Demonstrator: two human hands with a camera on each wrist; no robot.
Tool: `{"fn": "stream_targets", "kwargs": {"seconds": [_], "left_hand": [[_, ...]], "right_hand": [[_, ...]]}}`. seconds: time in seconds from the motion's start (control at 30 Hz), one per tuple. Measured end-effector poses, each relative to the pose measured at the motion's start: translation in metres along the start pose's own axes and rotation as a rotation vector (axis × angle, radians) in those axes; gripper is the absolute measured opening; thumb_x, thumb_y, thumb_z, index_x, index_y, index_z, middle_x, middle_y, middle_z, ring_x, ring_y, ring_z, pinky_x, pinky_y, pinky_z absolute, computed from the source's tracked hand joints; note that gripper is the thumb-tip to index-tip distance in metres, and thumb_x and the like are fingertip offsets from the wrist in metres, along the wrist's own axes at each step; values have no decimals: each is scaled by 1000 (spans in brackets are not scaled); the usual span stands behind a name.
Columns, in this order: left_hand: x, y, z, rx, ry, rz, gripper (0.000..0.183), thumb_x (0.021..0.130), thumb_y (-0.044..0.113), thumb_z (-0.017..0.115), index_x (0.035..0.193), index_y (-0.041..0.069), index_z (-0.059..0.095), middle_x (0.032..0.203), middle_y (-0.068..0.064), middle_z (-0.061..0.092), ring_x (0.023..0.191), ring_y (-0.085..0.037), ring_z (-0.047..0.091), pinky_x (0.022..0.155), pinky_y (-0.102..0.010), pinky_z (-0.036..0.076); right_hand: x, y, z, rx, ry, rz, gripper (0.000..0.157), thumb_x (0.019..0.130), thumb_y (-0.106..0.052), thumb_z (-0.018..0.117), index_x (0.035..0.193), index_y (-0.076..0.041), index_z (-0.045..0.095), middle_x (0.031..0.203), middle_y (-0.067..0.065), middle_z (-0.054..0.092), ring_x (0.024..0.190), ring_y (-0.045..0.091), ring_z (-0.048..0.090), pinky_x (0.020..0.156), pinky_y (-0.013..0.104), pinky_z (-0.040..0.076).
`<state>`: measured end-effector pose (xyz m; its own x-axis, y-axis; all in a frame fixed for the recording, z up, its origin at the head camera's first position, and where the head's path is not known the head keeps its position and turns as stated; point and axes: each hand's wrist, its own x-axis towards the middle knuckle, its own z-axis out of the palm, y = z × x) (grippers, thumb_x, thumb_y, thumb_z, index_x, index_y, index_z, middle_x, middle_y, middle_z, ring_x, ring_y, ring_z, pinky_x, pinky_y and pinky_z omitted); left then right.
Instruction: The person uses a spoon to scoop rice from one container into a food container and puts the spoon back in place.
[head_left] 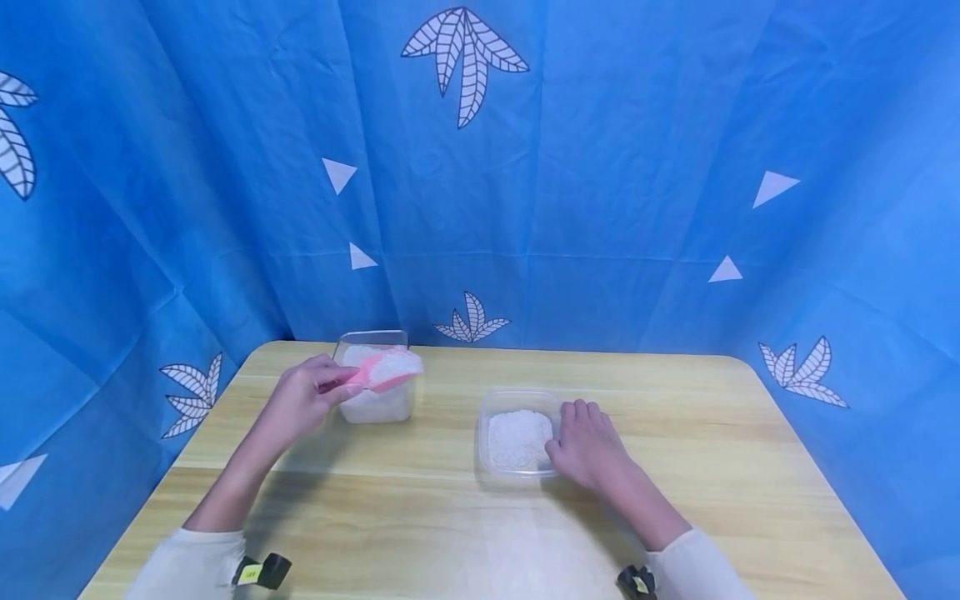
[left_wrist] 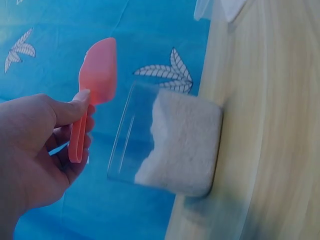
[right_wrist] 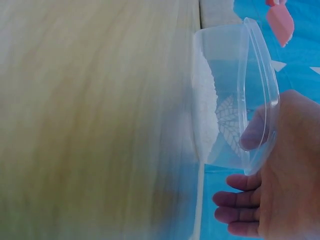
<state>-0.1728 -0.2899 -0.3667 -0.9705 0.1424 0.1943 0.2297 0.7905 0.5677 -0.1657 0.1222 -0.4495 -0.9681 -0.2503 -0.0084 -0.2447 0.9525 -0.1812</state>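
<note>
My left hand (head_left: 303, 396) pinches the handle of a pink scoop (left_wrist: 99, 70) between thumb and fingers. A heap of white grainy powder (head_left: 396, 365) fills the scoop, which is held above a tall clear container (left_wrist: 185, 142). More of the white powder sits inside that container, sloping up to one side. In the middle of the table stands a shallower clear plastic tub (right_wrist: 225, 95) with a lower layer of powder (head_left: 519, 439). At its right edge, my right hand (head_left: 588, 443) grips the rim, thumb over the inside and fingers outside.
Both containers stand on a light wooden table (head_left: 420, 533), the tall one near the back left edge. A blue curtain (head_left: 622, 167) with white leaf and triangle prints hangs behind the table and along both sides.
</note>
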Motion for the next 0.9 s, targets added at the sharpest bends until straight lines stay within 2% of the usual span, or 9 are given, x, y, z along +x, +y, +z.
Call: {"fn": "stream_targets", "kwargs": {"seconds": [0.27,0.47,0.67,0.9], "left_hand": [[0,16,15,-32,-43,-10,37,86,18,75,122,10,70,90,-3,63,77,-20,50,55,-22,43],[0,26,26,-41,-45,57,35,84,16,78,118,11,73,86,0,63,76,-18,51,57,-22,44],[5,36,36,-70,-77,46,34,84,19,78,118,15,73,87,2,63,77,-18,52,56,-23,46],[12,47,49,-102,-96,99,32,84,19,78,115,13,74,85,1,63,75,-17,53,58,-24,46]], "right_hand": [[2,2,0,-15,-18,-5,39,90,-33,50,108,2,48,95,12,46,91,27,42,81,40,39],[3,1,0,-8,-22,-16,39,91,-33,50,108,2,49,96,12,46,91,27,43,80,40,39],[7,2,-2,-8,-17,-21,38,90,-32,49,107,2,48,97,13,47,92,29,43,81,40,39],[9,4,-1,-8,-47,-19,37,90,-32,48,106,1,47,96,12,45,92,28,42,81,40,39]]}}
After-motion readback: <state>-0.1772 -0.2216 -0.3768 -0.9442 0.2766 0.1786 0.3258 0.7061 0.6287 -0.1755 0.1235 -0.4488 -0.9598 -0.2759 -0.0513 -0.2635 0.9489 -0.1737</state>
